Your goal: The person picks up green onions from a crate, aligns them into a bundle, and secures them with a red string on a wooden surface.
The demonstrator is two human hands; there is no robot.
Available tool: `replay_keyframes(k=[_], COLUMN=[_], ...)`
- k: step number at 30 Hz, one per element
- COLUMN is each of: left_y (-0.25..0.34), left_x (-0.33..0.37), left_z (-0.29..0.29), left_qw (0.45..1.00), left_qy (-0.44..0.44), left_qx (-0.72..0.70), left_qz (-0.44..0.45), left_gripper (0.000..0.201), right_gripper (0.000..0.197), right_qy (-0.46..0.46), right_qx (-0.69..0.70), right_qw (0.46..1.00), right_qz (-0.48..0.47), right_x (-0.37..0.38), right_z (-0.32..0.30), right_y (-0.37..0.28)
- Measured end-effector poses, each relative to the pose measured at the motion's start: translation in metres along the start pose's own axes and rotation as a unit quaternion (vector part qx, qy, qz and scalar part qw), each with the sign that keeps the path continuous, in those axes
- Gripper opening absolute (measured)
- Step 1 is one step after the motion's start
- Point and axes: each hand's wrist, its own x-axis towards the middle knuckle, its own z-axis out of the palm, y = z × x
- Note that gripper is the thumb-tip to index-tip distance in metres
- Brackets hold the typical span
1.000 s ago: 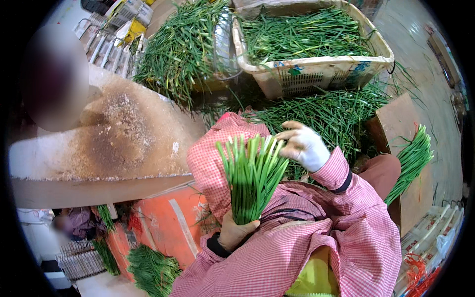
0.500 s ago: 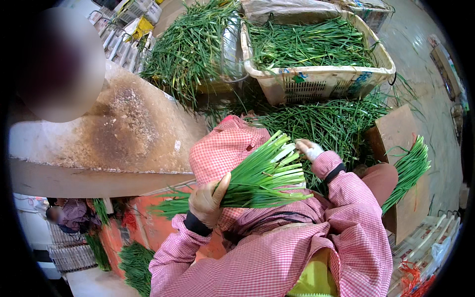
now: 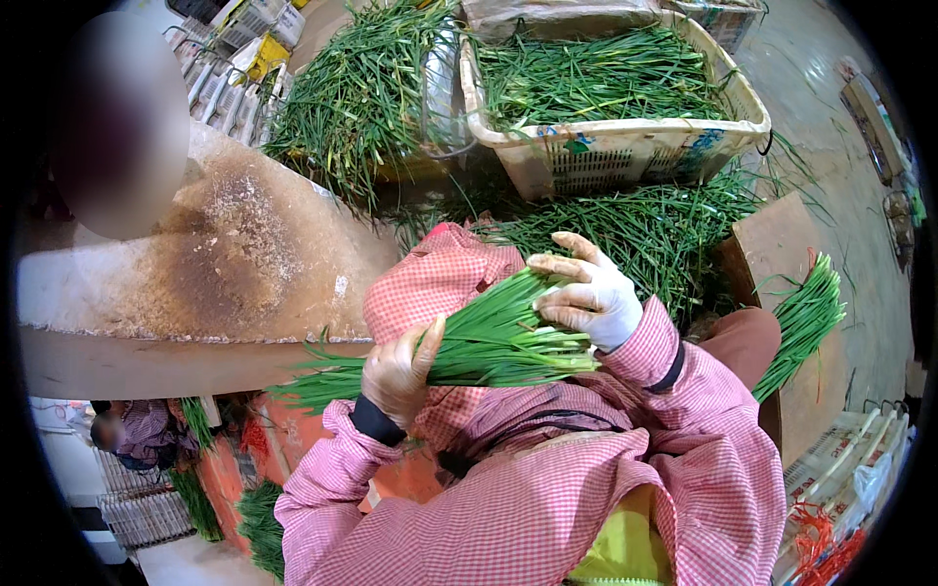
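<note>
Head view, left hand (image 3: pixel 395 375) gripping one green bunch (image 3: pixel 484 339), one right hand (image 3: pixel 593 297) splayed at its stems (image 3: pixel 555 341)

Bunch of slender green stalks (image 3: pixel 493 342): slanting sideways, leafy tips trailing left past the gripping left hand (image 3: pixel 399 376), whitish-green ends fanning out right, at the right hand (image 3: pixel 591 296).

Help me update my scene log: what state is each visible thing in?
Left hand: closed around the held bundle
Right hand: open, fingers curved at the bundle's pale ends
Held bundle: slanted, leaves trailing left
White crate: open-topped, filled with green stalks
Worktop: stained brown
Pile before the crate: loose, heaped
</note>
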Motion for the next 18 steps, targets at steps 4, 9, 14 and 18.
replay_keyframes(k=[4,9,14,18], left_y=[-0.001,-0.013,-0.009,-0.001], left_x=[0.003,0.002,0.016,0.030], left_z=[0.005,0.011,0.018,0.016], left_qw=[0.997,0.994,0.992,0.986], left_qy=[-0.047,-0.033,0.013,-0.024], left_qx=[0.033,0.094,0.121,0.156], left_qz=[-0.043,-0.031,0.021,0.061], left_gripper=[0.055,0.056,0.060,0.060], right_gripper=[0.004,0.010,0.046,0.066], right_qy=[0.160,0.169,-0.061,-0.185], right_qx=[0.229,0.268,-0.066,-0.099], right_qw=[0.947,0.916,0.931,0.886], right_qz=[0.159,0.247,0.353,0.414], right_x=[-0.004,-0.024,-0.012,0.010], right_z=[-0.028,-0.081,-0.015,0.040], right_y=[-0.014,-0.001,0.007,0.011])
